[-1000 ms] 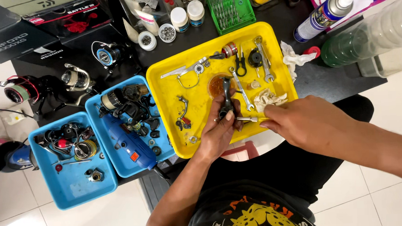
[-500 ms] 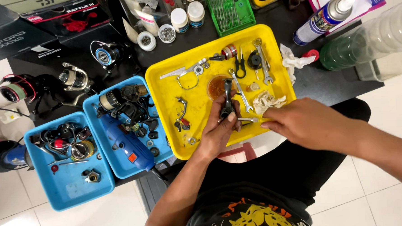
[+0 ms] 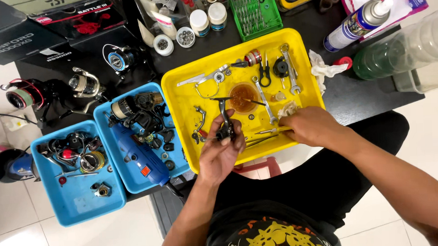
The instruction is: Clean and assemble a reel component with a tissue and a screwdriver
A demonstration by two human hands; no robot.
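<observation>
Fingers of my left hand (image 3: 220, 150) were clamped on the black reel body (image 3: 225, 122) above the yellow tray (image 3: 188, 85); beside it, my right hand (image 3: 311, 126) pinched thin tools (image 3: 264, 133). Steadying that body mattered most.

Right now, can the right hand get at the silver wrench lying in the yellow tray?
Probably yes. The right hand rests at the near rim of the yellow tray, and the silver wrench lies uncovered just beyond it, with only a crumpled tissue between them.
</observation>
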